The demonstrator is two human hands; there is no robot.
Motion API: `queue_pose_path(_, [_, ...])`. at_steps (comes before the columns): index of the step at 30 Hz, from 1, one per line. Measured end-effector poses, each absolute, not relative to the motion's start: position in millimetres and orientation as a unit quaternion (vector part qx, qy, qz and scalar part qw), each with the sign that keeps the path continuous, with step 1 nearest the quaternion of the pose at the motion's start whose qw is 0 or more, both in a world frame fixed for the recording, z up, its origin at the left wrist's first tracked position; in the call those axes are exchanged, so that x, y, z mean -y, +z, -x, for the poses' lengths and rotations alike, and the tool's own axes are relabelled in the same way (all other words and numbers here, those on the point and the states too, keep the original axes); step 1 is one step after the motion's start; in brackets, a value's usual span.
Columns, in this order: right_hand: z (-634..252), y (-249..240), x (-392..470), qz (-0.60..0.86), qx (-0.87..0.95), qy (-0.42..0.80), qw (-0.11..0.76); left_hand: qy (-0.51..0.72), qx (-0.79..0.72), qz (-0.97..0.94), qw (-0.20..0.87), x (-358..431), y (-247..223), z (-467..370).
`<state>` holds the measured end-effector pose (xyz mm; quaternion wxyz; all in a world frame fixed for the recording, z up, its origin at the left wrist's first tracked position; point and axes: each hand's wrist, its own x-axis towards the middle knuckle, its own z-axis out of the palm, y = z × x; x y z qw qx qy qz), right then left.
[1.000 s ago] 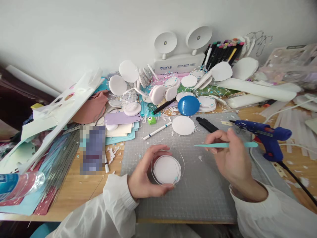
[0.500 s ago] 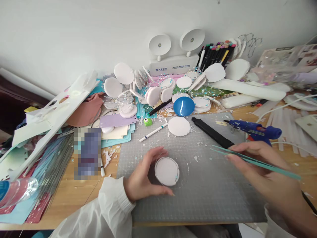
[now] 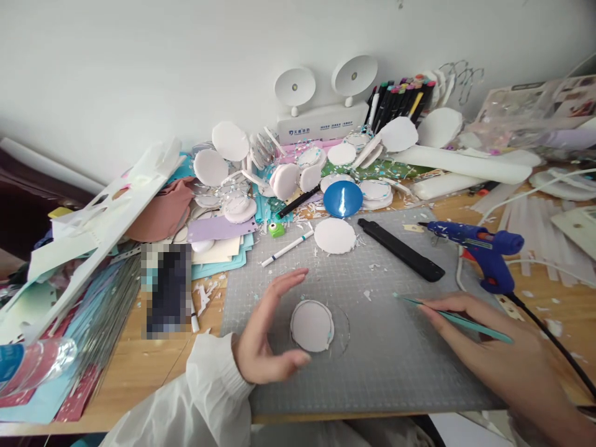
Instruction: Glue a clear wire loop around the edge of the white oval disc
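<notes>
A white round disc lies on the grey cutting mat, with a thin wire ring reaching past its right side. Beside the disc, on its left, my left hand is open, thumb and fingers spread apart around that side and holding nothing. My right hand is closed on teal tweezers. Their tips are low over the mat, by a tiny pale teal piece; whether they grip it is too small to tell.
A blue glue gun with a cable stands at the right. Behind the mat's middle lie a black cutter, another white disc, a blue oval and heaped discs. Papers and wires cover the left.
My right hand has moved down, and the tweezers are now closer to the mat. My left hand has opened wider and shifted slightly left, away from the disc.
</notes>
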<state>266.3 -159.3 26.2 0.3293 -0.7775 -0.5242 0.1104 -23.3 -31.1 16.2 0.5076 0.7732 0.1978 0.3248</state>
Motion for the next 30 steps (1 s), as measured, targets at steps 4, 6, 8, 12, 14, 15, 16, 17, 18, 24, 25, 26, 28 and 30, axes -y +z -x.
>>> queue_pose_path(4, [-266.4,27.4,158.1,0.786,0.519,0.079,0.326,0.390,-0.249,-0.708,0.533,30.6,16.6,22.7])
queue_pose_path(6, [-265.3,30.7,156.2,0.795,0.504,0.064,0.332,0.411,-0.272,-0.692,0.528,29.4,17.7,21.7])
queue_pose_path(8, [-263.2,36.5,153.1,0.798,0.490,0.052,0.347,0.416,-0.296,-0.690,0.513,28.5,20.0,20.6])
queue_pose_path(12, [-259.9,50.0,147.1,0.800,0.486,0.048,0.350,0.405,-0.324,-0.701,0.490,28.8,24.7,19.1])
queue_pose_path(14, [-260.4,53.3,145.9,0.793,0.504,0.059,0.336,0.403,-0.330,-0.700,0.489,29.7,25.3,19.3])
queue_pose_path(15, [-261.1,53.5,145.6,0.787,0.519,0.067,0.327,0.405,-0.332,-0.697,0.490,30.2,25.2,19.7])
queue_pose_path(16, [-261.8,52.9,145.4,0.780,0.535,0.072,0.317,0.407,-0.335,-0.694,0.492,30.7,24.9,20.2])
queue_pose_path(17, [-262.4,51.5,145.0,0.774,0.549,0.077,0.307,0.408,-0.338,-0.690,0.493,31.1,24.5,20.7])
queue_pose_path(18, [-262.9,49.8,144.6,0.768,0.561,0.081,0.299,0.409,-0.341,-0.688,0.493,31.4,24.1,21.2])
queue_pose_path(24, [-263.6,40.2,146.3,0.761,0.570,0.070,0.301,0.406,-0.344,-0.699,0.478,30.9,25.7,22.2])
queue_pose_path(25, [-263.7,39.4,148.0,0.769,0.559,0.066,0.301,0.405,-0.343,-0.703,0.473,30.4,26.2,22.1])
queue_pose_path(26, [-263.6,38.9,149.7,0.779,0.547,0.061,0.302,0.404,-0.341,-0.708,0.468,29.8,26.7,21.9])
queue_pose_path(28, [-262.6,39.7,152.1,0.791,0.522,0.047,0.317,0.400,-0.334,-0.722,0.455,28.4,27.3,21.8])
queue_pose_path(30, [-260.0,43.9,151.8,0.793,0.510,0.040,0.332,0.392,-0.327,-0.736,0.445,27.2,27.3,21.8])
